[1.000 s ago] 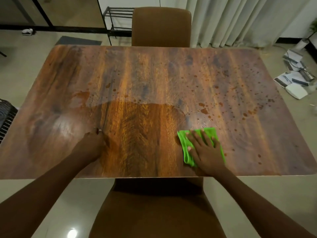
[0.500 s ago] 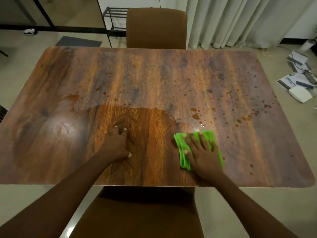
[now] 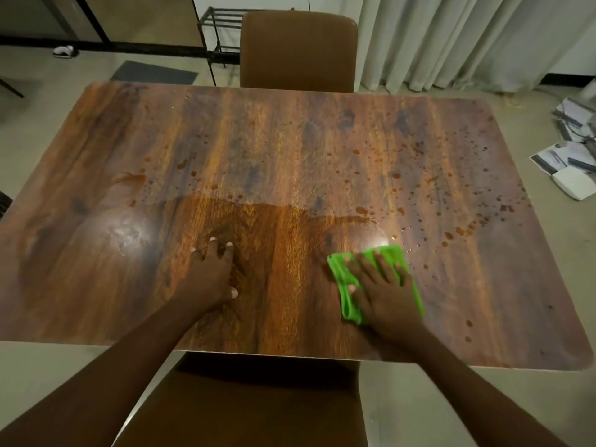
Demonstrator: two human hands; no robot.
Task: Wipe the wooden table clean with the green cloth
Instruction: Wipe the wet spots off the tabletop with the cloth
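The wooden table (image 3: 290, 140) fills the view, with brown droplets and stains scattered over its far and right parts. A darker, wiped-looking patch lies near the front middle. The green cloth (image 3: 350, 308) lies flat near the front edge, right of centre. My right hand (image 3: 383, 288) presses down on the cloth with fingers spread, covering most of it. My left hand (image 3: 211, 275) rests flat on the bare wood left of the cloth, fingers apart, holding nothing.
A brown chair (image 3: 298, 50) stands at the far side, and another brown chair seat (image 3: 245, 404) is below the front edge. Papers and a white object (image 3: 574, 182) lie on the floor at right. A black metal rack (image 3: 219, 43) stands behind.
My left hand has moved right along the table toward the middle and now lies flat with fingers spread. My right hand stays on the green cloth in about the same spot.
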